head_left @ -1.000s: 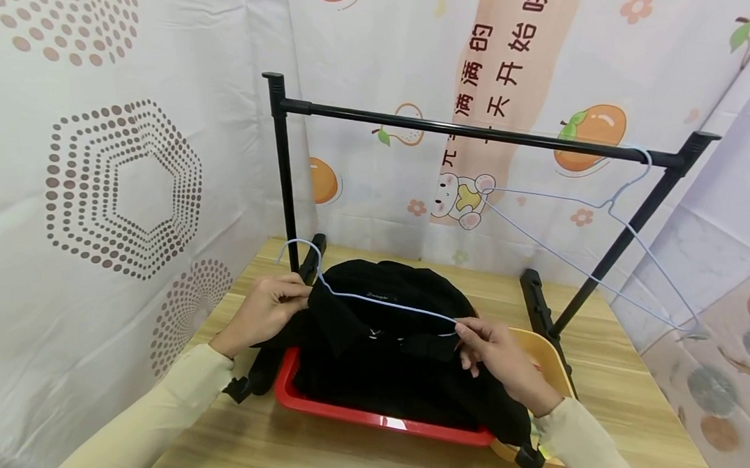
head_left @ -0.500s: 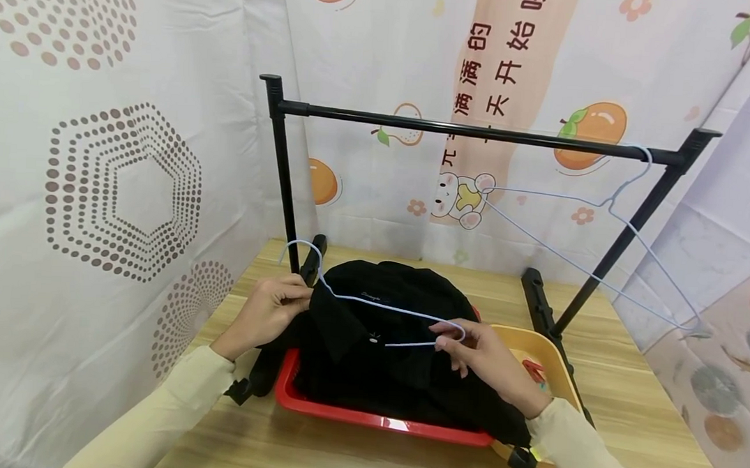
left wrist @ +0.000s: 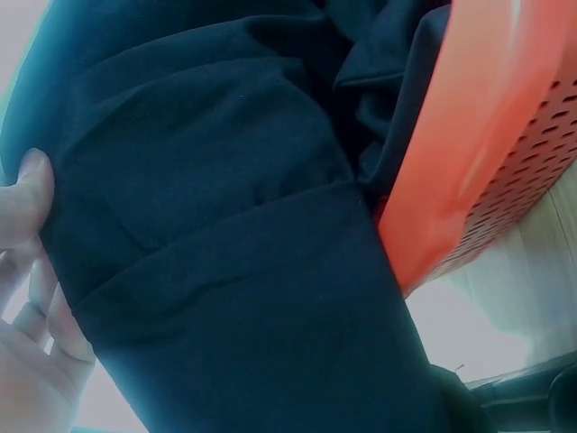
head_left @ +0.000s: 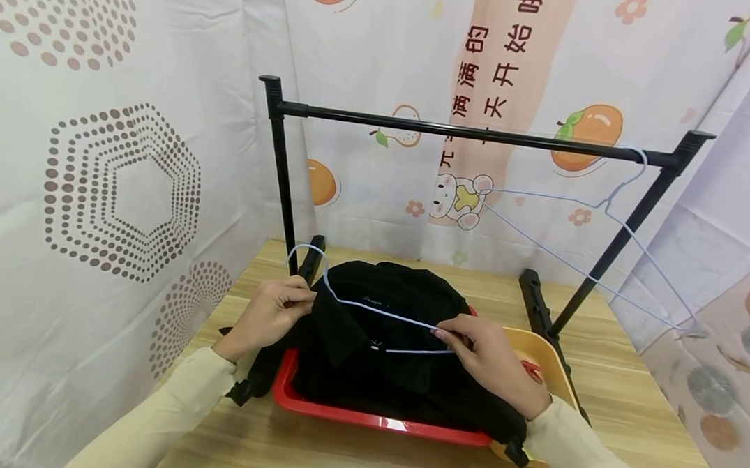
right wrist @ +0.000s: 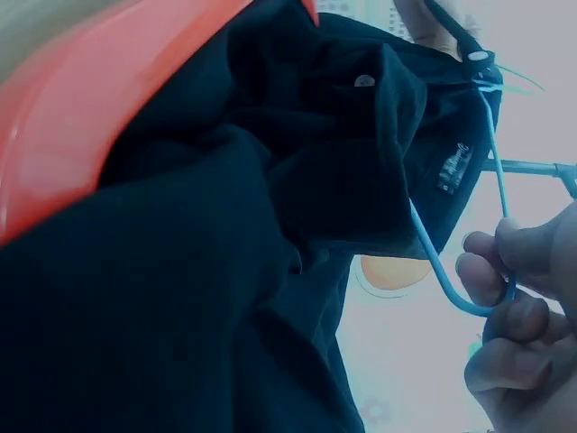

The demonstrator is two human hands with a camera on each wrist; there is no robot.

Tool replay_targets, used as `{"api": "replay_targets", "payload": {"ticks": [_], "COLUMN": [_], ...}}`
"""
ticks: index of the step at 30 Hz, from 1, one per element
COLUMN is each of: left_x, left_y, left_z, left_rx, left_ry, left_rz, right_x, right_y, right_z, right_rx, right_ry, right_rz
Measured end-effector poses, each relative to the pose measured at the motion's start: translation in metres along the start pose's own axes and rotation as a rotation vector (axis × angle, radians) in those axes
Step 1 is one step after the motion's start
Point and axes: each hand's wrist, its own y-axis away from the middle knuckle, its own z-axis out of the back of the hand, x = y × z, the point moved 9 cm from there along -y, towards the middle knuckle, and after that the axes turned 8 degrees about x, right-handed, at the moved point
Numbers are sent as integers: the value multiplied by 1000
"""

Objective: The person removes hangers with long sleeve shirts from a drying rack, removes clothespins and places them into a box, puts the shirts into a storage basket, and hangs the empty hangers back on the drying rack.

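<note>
A black collared shirt [head_left: 399, 395] lies bunched in a red basket [head_left: 367, 419], its neck opening facing up. At the left side of the collar, my left hand [head_left: 267, 320] pinches the cloth; in the left wrist view its fingers [left wrist: 27, 203] sit at the fabric's edge. My right hand [head_left: 486, 350] holds a light blue wire hanger [head_left: 381, 311] near its right end, which bends round at the fingers in the right wrist view. The hanger's hook rises by the left collar. Its left arm is hidden inside the shirt, and its lower bar [right wrist: 437, 262] passes into the neck opening.
Behind the basket stands a black clothes rack [head_left: 480, 134]. A second blue hanger [head_left: 553, 195] hangs at the right end of its rail. A yellow basket [head_left: 555, 350] with a red clothespin [head_left: 531, 370] stands at right, partly behind the red one. Curtains enclose the wooden table [head_left: 631, 413].
My right hand has shifted slightly left along the hanger, and more of the lower bar shows. The hanger's hook has moved a little right. My left hand has barely moved.
</note>
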Motion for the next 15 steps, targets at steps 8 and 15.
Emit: {"api": "replay_targets", "payload": {"ticks": [8, 15], "left_x": [1, 5], "left_y": [1, 6], "left_z": [-3, -3], "left_rx": [20, 29], "left_ry": [19, 42], "left_rz": [20, 68], "right_x": [1, 1], "right_y": [2, 9], "right_z": [2, 15], "right_rx": [-43, -109], "right_ry": [11, 17], "right_rz": [45, 78]}}
